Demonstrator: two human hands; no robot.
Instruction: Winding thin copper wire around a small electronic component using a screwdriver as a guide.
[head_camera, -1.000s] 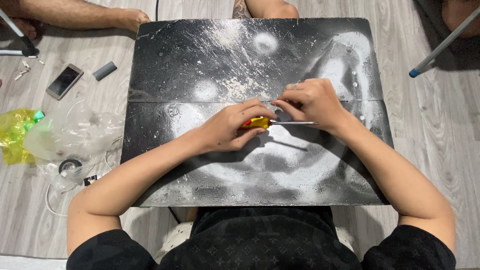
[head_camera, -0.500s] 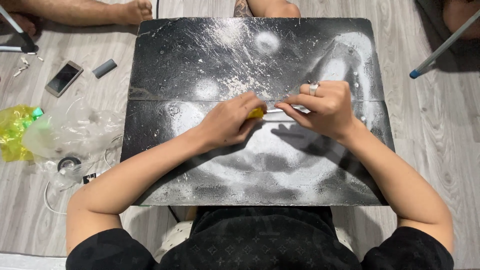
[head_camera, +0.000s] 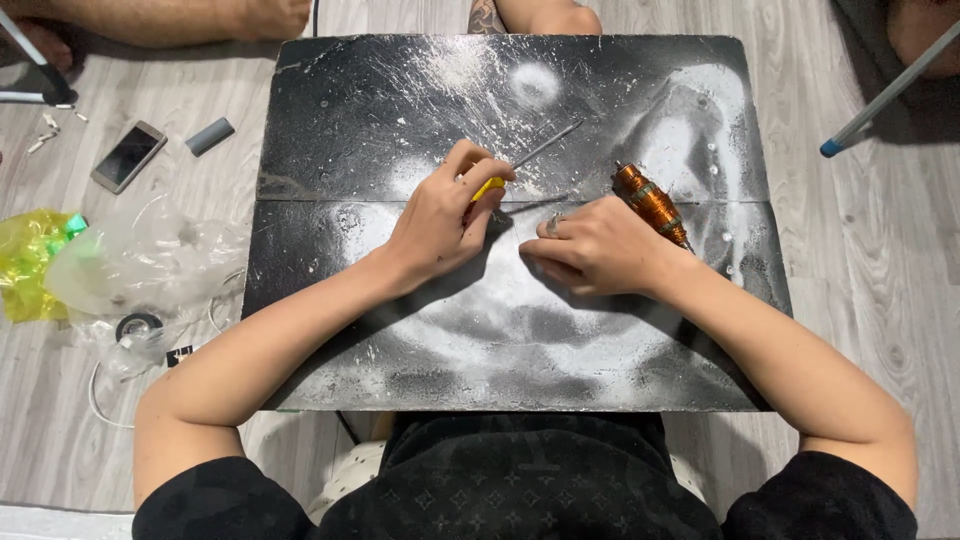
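Observation:
My left hand (head_camera: 445, 215) grips a yellow-handled screwdriver (head_camera: 520, 160) over the middle of a black, white-dusted board (head_camera: 400, 100); its thin metal shaft points up and to the right. My right hand (head_camera: 595, 245) rests on the board with fingers curled and a ring on one finger; nothing shows in it. Just beyond its knuckles lies a copper-wound coil part (head_camera: 650, 203), at an angle on the board, touching or nearly touching the hand.
On the wooden floor to the left lie a phone (head_camera: 128, 156), a small grey block (head_camera: 209, 136), clear plastic bags (head_camera: 140, 265), a yellow-green wrapper (head_camera: 30, 260) and a tape roll (head_camera: 138, 326). Another person's legs (head_camera: 180, 15) show at the top. A metal leg (head_camera: 880, 95) slants at right.
My hands have come apart. The left hand lifted the screwdriver up and away. The coil part, hidden under my right hand before, now lies bare on the board to its right.

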